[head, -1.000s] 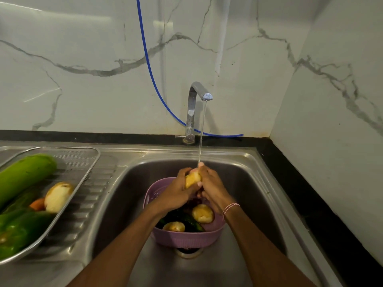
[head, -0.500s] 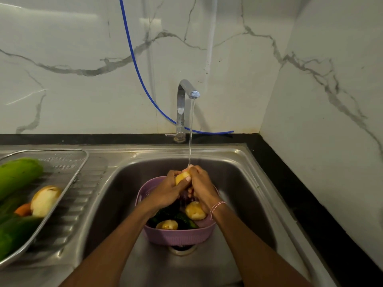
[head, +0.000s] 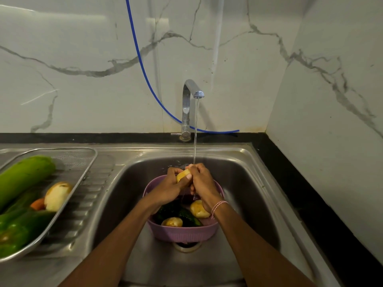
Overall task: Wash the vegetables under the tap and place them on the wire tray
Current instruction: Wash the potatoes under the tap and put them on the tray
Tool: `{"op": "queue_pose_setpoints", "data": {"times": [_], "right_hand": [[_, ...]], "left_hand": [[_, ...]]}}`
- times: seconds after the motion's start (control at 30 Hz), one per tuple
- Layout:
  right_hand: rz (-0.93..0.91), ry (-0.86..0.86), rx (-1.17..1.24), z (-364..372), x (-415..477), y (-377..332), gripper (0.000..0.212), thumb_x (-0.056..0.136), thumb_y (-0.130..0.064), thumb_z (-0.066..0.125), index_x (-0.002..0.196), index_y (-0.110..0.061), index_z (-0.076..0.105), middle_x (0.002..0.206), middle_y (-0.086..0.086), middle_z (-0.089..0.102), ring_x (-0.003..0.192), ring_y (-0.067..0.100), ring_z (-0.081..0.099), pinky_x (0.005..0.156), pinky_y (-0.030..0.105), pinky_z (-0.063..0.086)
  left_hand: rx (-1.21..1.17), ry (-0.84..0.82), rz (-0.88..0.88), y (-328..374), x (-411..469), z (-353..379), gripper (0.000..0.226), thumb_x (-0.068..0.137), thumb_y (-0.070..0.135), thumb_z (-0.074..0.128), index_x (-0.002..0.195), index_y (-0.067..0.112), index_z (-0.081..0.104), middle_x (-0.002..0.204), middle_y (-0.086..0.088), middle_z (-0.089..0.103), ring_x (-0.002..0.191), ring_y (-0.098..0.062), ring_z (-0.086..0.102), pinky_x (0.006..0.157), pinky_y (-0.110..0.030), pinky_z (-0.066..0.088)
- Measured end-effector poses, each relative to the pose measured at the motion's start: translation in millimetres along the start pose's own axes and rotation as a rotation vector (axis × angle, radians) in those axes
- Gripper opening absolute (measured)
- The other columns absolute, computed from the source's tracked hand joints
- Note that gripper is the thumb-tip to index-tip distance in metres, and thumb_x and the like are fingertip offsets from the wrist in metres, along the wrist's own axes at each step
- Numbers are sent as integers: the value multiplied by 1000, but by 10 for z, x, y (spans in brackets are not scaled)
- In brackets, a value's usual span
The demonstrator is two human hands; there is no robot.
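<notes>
Centre of frame: left hand (head: pixel 170 187) and right hand (head: pixel 202 181) both curled round small yellow potato (head: pixel 183 174), holding it between them under thin water stream (head: pixel 195 131) from steel tap (head: pixel 189 104), above purple plastic colander (head: pixel 182 233)

My judgement: roll potato in palms so all sides get wet, rub with thumbs, keep it over colander in case of slip; after that, steel wire tray (head: pixel 76 160), left of frame

Against half second earlier: same two-hand hold, same place under stream; view shifted, more of tray showing
</notes>
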State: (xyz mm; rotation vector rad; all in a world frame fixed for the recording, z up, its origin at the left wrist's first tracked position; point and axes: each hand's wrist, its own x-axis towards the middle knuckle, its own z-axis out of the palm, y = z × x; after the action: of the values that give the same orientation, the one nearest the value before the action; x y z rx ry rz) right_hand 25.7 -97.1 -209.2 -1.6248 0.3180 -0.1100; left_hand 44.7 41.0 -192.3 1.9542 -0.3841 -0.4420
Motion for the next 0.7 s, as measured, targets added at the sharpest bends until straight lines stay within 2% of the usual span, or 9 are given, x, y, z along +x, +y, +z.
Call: {"op": "queue_pose_setpoints", "data": {"times": [0.07, 0.13, 0.23, 0.3, 0.37, 0.47, 0.53, 0.63, 0.7], "right_hand": [[-20, 19, -6, -21, 0, 9, 25, 110, -35, 46, 109, -17, 63, 89, 9, 66, 63, 14, 55, 55, 28, 45], [-28, 24, 7, -43, -11, 0, 27, 111, -34, 46, 111, -16, 66, 92, 10, 69, 74, 19, 60, 65, 33, 50], [32, 4, 55, 12, 5, -23, 25, 109, -30, 47, 107, -22, 71, 99, 11, 72, 85, 26, 66, 80, 39, 57], [104, 23, 67, 64, 24, -52, 23, 107, -27, 48, 99, -27, 70, 99, 11, 71, 84, 23, 66, 77, 35, 56], [78, 19, 48, 53, 32, -81, 26, 106, -24, 46, 104, -26, 73, 97, 9, 72, 82, 21, 63, 72, 33, 54], [39, 8, -12, 4, -43, -93, 28, 105, -25, 46, 113, -21, 72, 95, 7, 72, 73, 14, 61, 60, 27, 49], [30, 26, -15, 4, -76, -100, 25, 106, -25, 46, 111, -19, 69, 89, 6, 69, 65, 12, 58, 55, 27, 47], [20, 18, -16, 8, -78, -83, 21, 108, -29, 48, 108, -18, 66, 91, 9, 68, 71, 20, 59, 58, 32, 48], [8, 30, -38, 4, -101, -68, 23, 108, -34, 49, 107, -17, 64, 91, 9, 67, 73, 19, 59, 58, 33, 47]], "left_hand": [[7, -17, 1, -7, 4, 12, 39, 104, 45, 51, 134, 24, 36, 120, 7, 60, 108, -3, 61, 86, -23, 52], [15, -18, 4, -15, 11, 21, 40, 105, 45, 50, 134, 23, 35, 121, 6, 60, 109, -5, 61, 91, -27, 54], [15, 1, -12, -20, 7, 3, 41, 105, 45, 50, 135, 23, 34, 119, 8, 59, 108, -4, 60, 85, -24, 52], [7, 19, -22, -5, -14, -12, 41, 105, 44, 50, 136, 23, 35, 121, 7, 58, 108, -4, 59, 83, -23, 51], [0, 35, -12, 57, -39, -4, 42, 105, 42, 52, 136, 20, 35, 124, 2, 60, 108, -5, 59, 84, -24, 51], [-21, 47, -18, 79, -98, 18, 45, 105, 42, 52, 138, 16, 36, 127, -4, 61, 112, -11, 62, 96, -32, 54], [-34, 43, -11, 75, -95, 26, 45, 105, 42, 52, 138, 16, 36, 127, -4, 62, 112, -11, 62, 94, -31, 54], [-65, 44, -20, 53, -78, 36, 46, 105, 40, 53, 140, 16, 36, 129, -3, 61, 113, -10, 61, 92, -27, 52], [-68, 28, -15, 38, -46, 57, 44, 106, 35, 53, 141, 15, 37, 129, -2, 59, 113, -10, 60, 88, -25, 51]]}}
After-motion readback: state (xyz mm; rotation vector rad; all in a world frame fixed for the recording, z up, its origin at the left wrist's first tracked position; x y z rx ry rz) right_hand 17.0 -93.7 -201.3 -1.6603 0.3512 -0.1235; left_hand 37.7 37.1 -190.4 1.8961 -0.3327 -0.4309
